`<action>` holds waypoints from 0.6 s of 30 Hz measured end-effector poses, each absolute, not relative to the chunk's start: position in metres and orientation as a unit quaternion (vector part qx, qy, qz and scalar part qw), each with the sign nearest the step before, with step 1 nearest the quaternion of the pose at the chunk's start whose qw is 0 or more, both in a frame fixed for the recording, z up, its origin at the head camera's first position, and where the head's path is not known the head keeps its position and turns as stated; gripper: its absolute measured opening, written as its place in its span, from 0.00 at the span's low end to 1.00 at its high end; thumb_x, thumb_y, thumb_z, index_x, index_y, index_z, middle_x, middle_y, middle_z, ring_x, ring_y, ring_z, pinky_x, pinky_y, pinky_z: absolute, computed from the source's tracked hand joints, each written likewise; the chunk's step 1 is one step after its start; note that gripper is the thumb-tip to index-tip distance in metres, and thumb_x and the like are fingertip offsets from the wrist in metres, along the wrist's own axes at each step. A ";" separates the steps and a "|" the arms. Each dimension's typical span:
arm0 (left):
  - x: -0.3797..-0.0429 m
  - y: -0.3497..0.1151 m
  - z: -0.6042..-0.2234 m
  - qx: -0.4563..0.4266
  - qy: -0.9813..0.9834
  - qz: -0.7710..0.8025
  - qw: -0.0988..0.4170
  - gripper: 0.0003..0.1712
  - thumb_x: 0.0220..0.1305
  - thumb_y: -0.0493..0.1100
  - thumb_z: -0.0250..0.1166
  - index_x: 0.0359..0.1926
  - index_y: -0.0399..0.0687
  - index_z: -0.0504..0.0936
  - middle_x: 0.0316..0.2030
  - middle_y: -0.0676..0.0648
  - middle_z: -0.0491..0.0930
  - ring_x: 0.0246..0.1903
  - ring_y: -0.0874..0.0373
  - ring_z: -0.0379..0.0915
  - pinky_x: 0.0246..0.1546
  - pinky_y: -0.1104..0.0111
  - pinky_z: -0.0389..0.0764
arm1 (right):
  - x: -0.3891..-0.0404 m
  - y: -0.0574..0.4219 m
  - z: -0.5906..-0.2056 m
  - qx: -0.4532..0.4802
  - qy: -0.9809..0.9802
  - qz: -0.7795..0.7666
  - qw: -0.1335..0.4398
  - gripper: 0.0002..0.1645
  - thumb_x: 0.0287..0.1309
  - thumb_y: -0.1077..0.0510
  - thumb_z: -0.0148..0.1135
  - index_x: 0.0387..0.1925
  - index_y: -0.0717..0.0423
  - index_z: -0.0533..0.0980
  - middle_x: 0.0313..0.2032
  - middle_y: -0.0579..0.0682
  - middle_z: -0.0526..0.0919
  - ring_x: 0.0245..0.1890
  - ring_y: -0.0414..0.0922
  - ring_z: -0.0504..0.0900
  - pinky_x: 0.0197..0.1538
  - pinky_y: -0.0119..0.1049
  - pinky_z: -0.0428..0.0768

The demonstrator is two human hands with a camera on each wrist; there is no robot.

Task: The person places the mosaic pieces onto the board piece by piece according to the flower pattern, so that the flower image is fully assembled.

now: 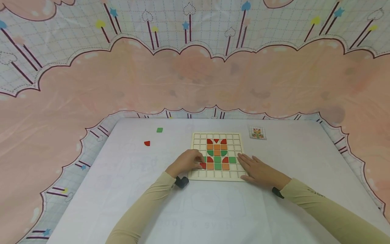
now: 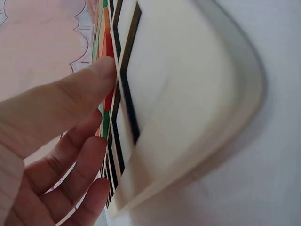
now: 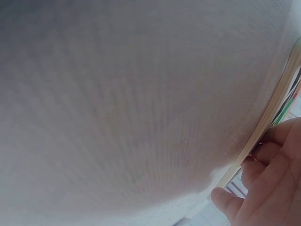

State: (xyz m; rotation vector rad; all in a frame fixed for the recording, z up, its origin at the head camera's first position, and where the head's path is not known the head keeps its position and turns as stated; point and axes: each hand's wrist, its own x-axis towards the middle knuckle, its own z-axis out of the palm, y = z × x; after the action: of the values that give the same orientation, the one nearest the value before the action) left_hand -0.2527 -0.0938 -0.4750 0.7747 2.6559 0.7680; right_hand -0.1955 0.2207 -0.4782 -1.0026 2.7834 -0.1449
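A square wooden grid board [image 1: 234, 174] lies on the table, with red, orange and green tiles forming a symmetrical pattern in its cells. My left hand [image 1: 186, 160] is over its left side, thumb and fingertips at a red tile [image 1: 203, 165] in the lower left of the pattern. In the left wrist view the thumb touches this red tile [image 2: 109, 99], and the index finger is mostly hidden behind it. The other fingers bend loosely beside the board. My right hand [image 1: 259, 171] rests along the board's right edge with its fingers extended, thumb near the lower corner.
Left of the board lie a loose red quarter-circle tile [image 1: 147, 143] and a green square tile [image 1: 159, 130]. A small pattern card [image 1: 257, 133] showing a similar design lies behind the board to the right. White cloth covers the table [image 1: 213, 210]; a printed curtain [image 1: 195, 81] hangs behind.
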 end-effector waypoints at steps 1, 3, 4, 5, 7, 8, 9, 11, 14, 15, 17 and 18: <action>-0.254 -0.095 -0.475 0.262 0.917 0.271 0.135 0.07 0.51 0.41 0.72 0.33 0.50 0.84 0.35 0.54 0.81 0.39 0.61 0.76 0.47 0.67 0.76 | -0.196 0.221 -0.478 -0.336 0.936 -0.048 0.092 0.43 0.66 0.41 0.47 0.70 0.65 0.51 0.72 0.59 0.51 0.72 0.55 0.51 0.70 0.56 0.56; -0.257 -0.100 -0.474 0.248 0.917 0.284 0.132 0.07 0.51 0.41 0.72 0.34 0.50 0.84 0.34 0.54 0.81 0.37 0.61 0.74 0.45 0.67 0.76 | -0.196 0.221 -0.478 -0.335 0.936 -0.047 0.094 0.43 0.67 0.41 0.46 0.70 0.65 0.51 0.72 0.59 0.51 0.72 0.55 0.51 0.70 0.56 0.55; -0.259 -0.104 -0.472 0.239 0.917 0.293 0.130 0.08 0.51 0.41 0.71 0.34 0.49 0.84 0.34 0.54 0.80 0.37 0.61 0.73 0.44 0.68 0.75 | -0.196 0.221 -0.478 -0.335 0.936 -0.047 0.095 0.43 0.67 0.41 0.47 0.70 0.65 0.51 0.72 0.59 0.51 0.72 0.55 0.51 0.70 0.56 0.55; -0.262 -0.109 -0.471 0.229 0.917 0.302 0.125 0.08 0.51 0.41 0.71 0.35 0.49 0.84 0.33 0.53 0.80 0.36 0.60 0.71 0.43 0.68 0.75 | -0.195 0.221 -0.477 -0.334 0.937 -0.047 0.095 0.43 0.66 0.41 0.47 0.70 0.65 0.51 0.72 0.59 0.51 0.72 0.55 0.51 0.70 0.56 0.55; -0.267 -0.122 -0.466 0.209 0.919 0.316 0.110 0.09 0.52 0.40 0.71 0.36 0.47 0.84 0.33 0.51 0.79 0.36 0.59 0.71 0.42 0.66 0.74 | -0.195 0.221 -0.477 -0.334 0.936 -0.047 0.095 0.43 0.66 0.41 0.47 0.70 0.65 0.51 0.72 0.59 0.51 0.72 0.55 0.51 0.70 0.56 0.55; -0.270 -0.129 -0.464 0.203 0.920 0.320 0.098 0.09 0.53 0.39 0.70 0.37 0.46 0.84 0.34 0.50 0.80 0.37 0.58 0.72 0.43 0.65 0.74 | -0.195 0.220 -0.477 -0.334 0.937 -0.047 0.095 0.43 0.66 0.41 0.47 0.70 0.65 0.51 0.72 0.59 0.51 0.72 0.55 0.51 0.70 0.56 0.55; -0.273 -0.137 -0.463 0.197 0.922 0.321 0.086 0.09 0.54 0.40 0.69 0.38 0.45 0.84 0.35 0.49 0.80 0.37 0.57 0.72 0.43 0.64 0.75 | -0.195 0.220 -0.477 -0.334 0.937 -0.047 0.095 0.43 0.66 0.41 0.47 0.70 0.65 0.51 0.72 0.59 0.52 0.72 0.55 0.51 0.70 0.56 0.55; -0.279 -0.153 -0.460 0.182 0.926 0.326 0.063 0.11 0.54 0.39 0.69 0.40 0.43 0.84 0.37 0.46 0.81 0.39 0.54 0.74 0.46 0.62 0.76 | -0.195 0.221 -0.477 -0.334 0.937 -0.049 0.095 0.43 0.66 0.42 0.47 0.70 0.65 0.52 0.72 0.60 0.52 0.72 0.56 0.51 0.70 0.56 0.55; -0.288 -0.177 -0.458 0.158 0.931 0.328 0.034 0.13 0.56 0.38 0.67 0.43 0.40 0.83 0.41 0.42 0.82 0.41 0.50 0.75 0.49 0.58 0.76 | -0.195 0.221 -0.476 -0.333 0.937 -0.046 0.094 0.43 0.66 0.41 0.47 0.70 0.65 0.51 0.72 0.60 0.52 0.72 0.56 0.51 0.70 0.56 0.55; -0.291 -0.184 -0.457 0.149 0.933 0.327 0.024 0.13 0.57 0.38 0.67 0.44 0.39 0.82 0.42 0.41 0.82 0.42 0.49 0.75 0.49 0.57 0.76 | -0.195 0.221 -0.476 -0.334 0.937 -0.045 0.093 0.43 0.66 0.41 0.47 0.70 0.65 0.51 0.72 0.60 0.52 0.72 0.56 0.51 0.70 0.56 0.56; -0.297 -0.199 -0.457 0.128 0.937 0.324 0.000 0.15 0.58 0.38 0.66 0.46 0.37 0.81 0.43 0.38 0.81 0.44 0.46 0.75 0.50 0.56 0.76 | -0.195 0.221 -0.476 -0.335 0.937 -0.043 0.091 0.43 0.66 0.41 0.47 0.70 0.65 0.51 0.72 0.60 0.52 0.72 0.56 0.52 0.69 0.56 0.56; -0.299 -0.205 -0.457 0.117 0.939 0.323 -0.012 0.15 0.58 0.37 0.65 0.47 0.36 0.80 0.44 0.36 0.80 0.45 0.44 0.75 0.50 0.55 0.76 | -0.195 0.221 -0.476 -0.335 0.937 -0.043 0.090 0.43 0.66 0.41 0.47 0.70 0.65 0.51 0.72 0.60 0.52 0.72 0.56 0.52 0.69 0.56 0.56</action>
State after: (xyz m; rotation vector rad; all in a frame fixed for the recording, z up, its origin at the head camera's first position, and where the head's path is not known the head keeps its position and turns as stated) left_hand -0.2991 -0.2050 -0.4574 0.3704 2.9724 1.0226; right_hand -0.1947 0.2208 -0.4762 -0.9948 2.7855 -0.1279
